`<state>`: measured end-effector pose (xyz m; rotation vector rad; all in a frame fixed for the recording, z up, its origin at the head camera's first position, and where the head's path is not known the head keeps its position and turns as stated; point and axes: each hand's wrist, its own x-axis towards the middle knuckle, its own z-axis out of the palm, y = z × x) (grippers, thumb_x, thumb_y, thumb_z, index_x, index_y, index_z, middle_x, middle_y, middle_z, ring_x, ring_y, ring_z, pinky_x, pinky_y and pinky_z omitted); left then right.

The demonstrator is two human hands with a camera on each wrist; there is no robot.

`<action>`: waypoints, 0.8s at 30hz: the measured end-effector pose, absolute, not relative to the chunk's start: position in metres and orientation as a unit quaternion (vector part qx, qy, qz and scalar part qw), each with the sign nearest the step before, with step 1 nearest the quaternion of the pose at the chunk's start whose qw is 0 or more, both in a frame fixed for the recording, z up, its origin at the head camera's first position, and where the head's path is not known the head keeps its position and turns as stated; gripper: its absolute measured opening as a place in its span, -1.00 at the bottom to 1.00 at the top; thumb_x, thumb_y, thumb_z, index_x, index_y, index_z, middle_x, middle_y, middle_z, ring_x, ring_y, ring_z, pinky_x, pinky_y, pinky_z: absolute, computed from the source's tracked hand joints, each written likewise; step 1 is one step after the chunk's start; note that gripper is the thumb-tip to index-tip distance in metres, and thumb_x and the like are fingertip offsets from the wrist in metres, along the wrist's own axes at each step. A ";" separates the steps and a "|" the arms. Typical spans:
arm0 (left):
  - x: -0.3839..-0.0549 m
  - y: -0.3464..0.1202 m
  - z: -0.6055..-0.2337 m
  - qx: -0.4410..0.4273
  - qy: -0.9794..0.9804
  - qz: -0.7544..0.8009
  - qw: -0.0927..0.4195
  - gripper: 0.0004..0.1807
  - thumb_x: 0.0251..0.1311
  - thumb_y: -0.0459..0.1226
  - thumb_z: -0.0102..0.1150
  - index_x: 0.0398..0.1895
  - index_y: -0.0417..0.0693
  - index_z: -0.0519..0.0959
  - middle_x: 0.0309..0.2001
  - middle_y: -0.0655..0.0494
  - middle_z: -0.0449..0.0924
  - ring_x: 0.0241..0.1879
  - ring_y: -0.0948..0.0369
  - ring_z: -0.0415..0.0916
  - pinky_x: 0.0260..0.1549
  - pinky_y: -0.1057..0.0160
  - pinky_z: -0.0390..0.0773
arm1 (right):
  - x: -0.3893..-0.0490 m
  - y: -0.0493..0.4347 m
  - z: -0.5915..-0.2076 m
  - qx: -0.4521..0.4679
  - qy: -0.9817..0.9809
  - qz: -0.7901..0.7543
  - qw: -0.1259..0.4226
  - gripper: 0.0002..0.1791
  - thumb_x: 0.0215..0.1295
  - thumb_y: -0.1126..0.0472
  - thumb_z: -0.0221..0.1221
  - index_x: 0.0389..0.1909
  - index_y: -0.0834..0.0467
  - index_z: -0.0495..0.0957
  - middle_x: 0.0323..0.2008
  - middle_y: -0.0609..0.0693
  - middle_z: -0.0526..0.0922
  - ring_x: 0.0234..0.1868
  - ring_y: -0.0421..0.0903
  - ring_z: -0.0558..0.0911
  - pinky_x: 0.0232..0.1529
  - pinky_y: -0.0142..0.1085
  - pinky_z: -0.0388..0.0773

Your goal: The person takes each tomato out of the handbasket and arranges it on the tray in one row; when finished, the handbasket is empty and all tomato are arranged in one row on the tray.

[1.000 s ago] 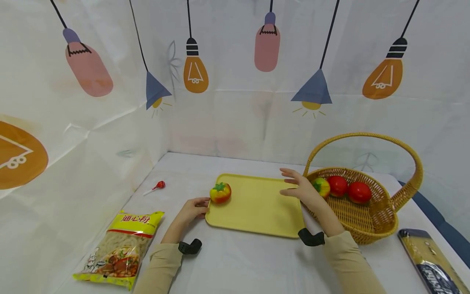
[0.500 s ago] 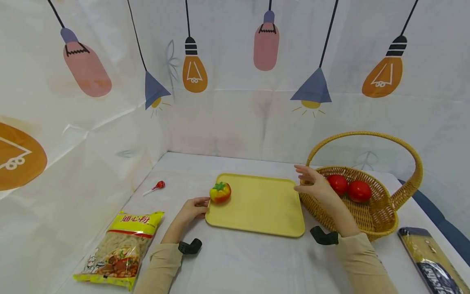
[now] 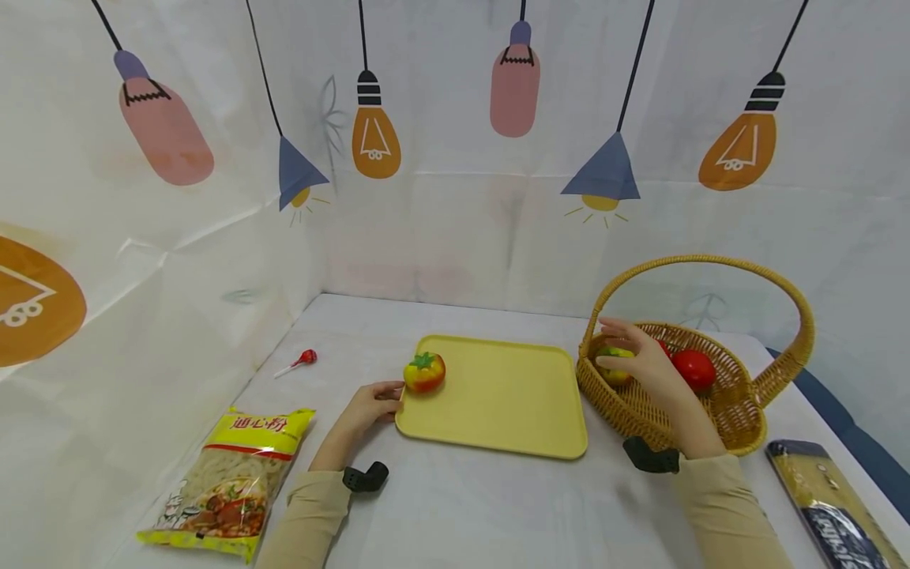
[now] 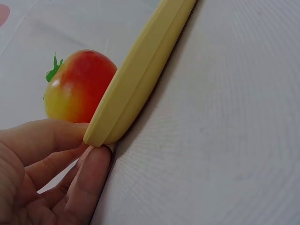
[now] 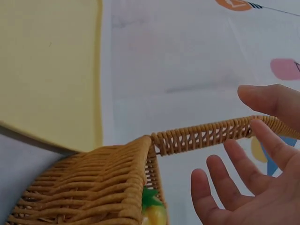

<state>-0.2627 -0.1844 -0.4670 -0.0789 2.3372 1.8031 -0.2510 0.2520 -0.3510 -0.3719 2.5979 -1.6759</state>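
My left hand (image 3: pixel 364 409) pinches the left edge of a yellow tray (image 3: pixel 505 403). In the left wrist view the thumb (image 4: pixel 91 178) lies under the rim, with a finger above it. Beside those fingers, a red-and-yellow fruit with a green leafy top (image 3: pixel 424 373) sits on the tray. My right hand (image 3: pixel 650 367) hovers over the near-left part of a wicker basket (image 3: pixel 629 415), fingers spread and holding nothing. Behind its fingers a yellow fruit with a green top (image 5: pixel 153 213) lies in the basket, partly hidden. A round red fruit (image 3: pixel 694 370) shows farther right; another is mostly covered by the hand.
The basket's tall handle (image 3: pixel 700 259) arches over it. A bag of pasta (image 3: pixel 231 486) lies at the left, with a red lollipop (image 3: pixel 307 357) beyond it. A gold-and-black packet (image 3: pixel 828 506) lies at the front right. A printed white sheet (image 3: pixel 462 237) hangs behind the table.
My right hand has moved right, from over the tray's right edge to over the basket, uncovering part of the yellow fruit and hiding one red fruit. The left hand keeps its place.
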 end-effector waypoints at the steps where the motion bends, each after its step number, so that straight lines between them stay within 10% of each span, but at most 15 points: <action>1: -0.263 -0.185 -0.467 -0.024 0.787 0.609 0.093 -0.49 0.04 -0.46 0.17 0.14 -0.34 0.43 -0.10 -0.14 0.51 -0.30 0.23 0.48 -0.33 0.30 0.58 | -0.251 0.254 -0.351 -0.117 0.835 -0.538 0.013 -0.23 0.23 0.19 0.17 0.39 0.22 0.03 0.30 0.32 0.11 0.27 0.29 0.14 0.17 0.23 0.16; 19: -0.243 -0.177 -0.437 -0.018 0.781 0.616 0.097 -0.51 0.05 -0.50 0.13 0.12 -0.43 0.40 -0.14 -0.18 0.50 -0.32 0.25 0.47 -0.32 0.29 0.59 | -0.262 0.289 -0.356 -0.063 0.850 -0.523 0.019 -0.21 0.26 0.18 0.14 0.42 0.18 -0.04 0.33 0.33 0.04 0.30 0.29 0.08 0.17 0.17 0.19; 24: -0.247 -0.179 -0.441 -0.012 0.782 0.616 0.098 -0.51 0.04 -0.51 0.13 0.12 -0.44 0.40 -0.14 -0.20 0.50 -0.32 0.24 0.48 -0.34 0.28 0.59 | -0.266 0.298 -0.356 -0.065 0.857 -0.511 0.019 -0.21 0.26 0.17 0.15 0.42 0.20 -0.03 0.32 0.33 0.07 0.28 0.28 0.12 0.07 -0.16 0.39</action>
